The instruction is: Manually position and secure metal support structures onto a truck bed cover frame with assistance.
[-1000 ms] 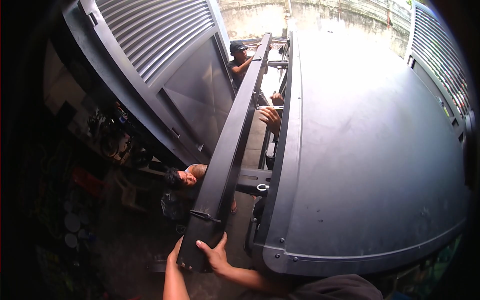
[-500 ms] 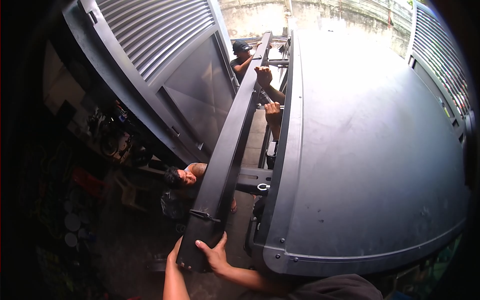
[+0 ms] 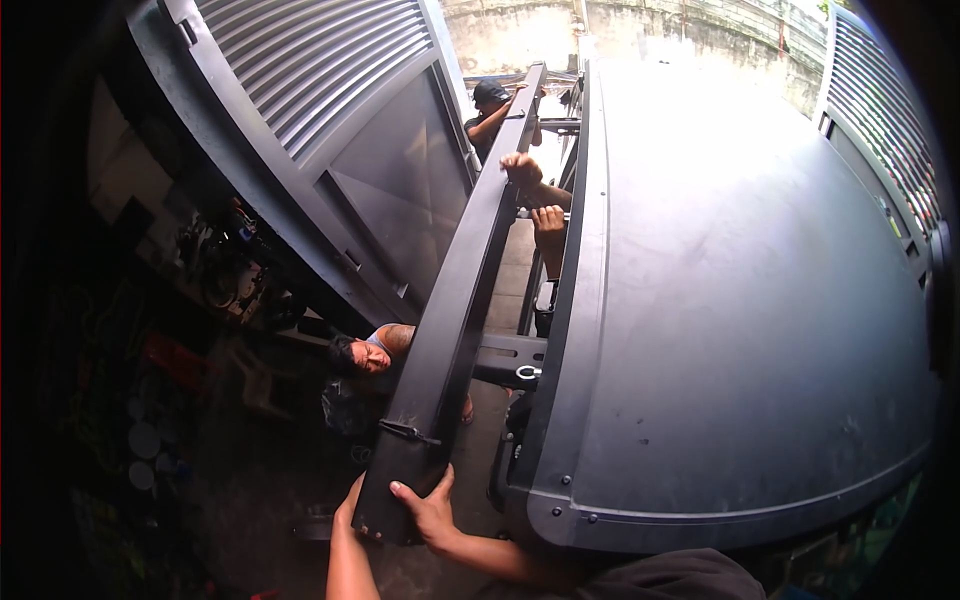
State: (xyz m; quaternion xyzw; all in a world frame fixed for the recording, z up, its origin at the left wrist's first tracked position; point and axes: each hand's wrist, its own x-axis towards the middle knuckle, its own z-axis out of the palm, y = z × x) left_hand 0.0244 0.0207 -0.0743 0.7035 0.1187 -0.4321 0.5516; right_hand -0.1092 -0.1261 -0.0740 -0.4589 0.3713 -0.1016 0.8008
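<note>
A long black awning case (image 3: 440, 330), box-shaped with a strap round it, slants from the lower middle up to the far end. My left hand (image 3: 350, 502) grips the left side of its near end, with the fingers mostly hidden. On the other side my right hand (image 3: 430, 512) clasps the same end, its thumb on the upper face. Farther up, a co-worker's hand (image 3: 520, 168) lies at the case and that person's other hand (image 3: 548, 225) is at a bar beside it. A slotted black bracket (image 3: 508, 352) lies between case and vehicle-top box.
A large dark hard-shell box (image 3: 740, 330) fills the right. Left stands a grey louvred metal gate (image 3: 370, 170). One person (image 3: 375, 352) is below the case at left; another person in a cap (image 3: 490, 110) reaches to its far end. A shiny ring (image 3: 527, 372) sits by the bracket.
The co-worker's upper hand has come down and left onto the case. The far person has shifted slightly, and the person below has turned their head. My hands keep their hold.
</note>
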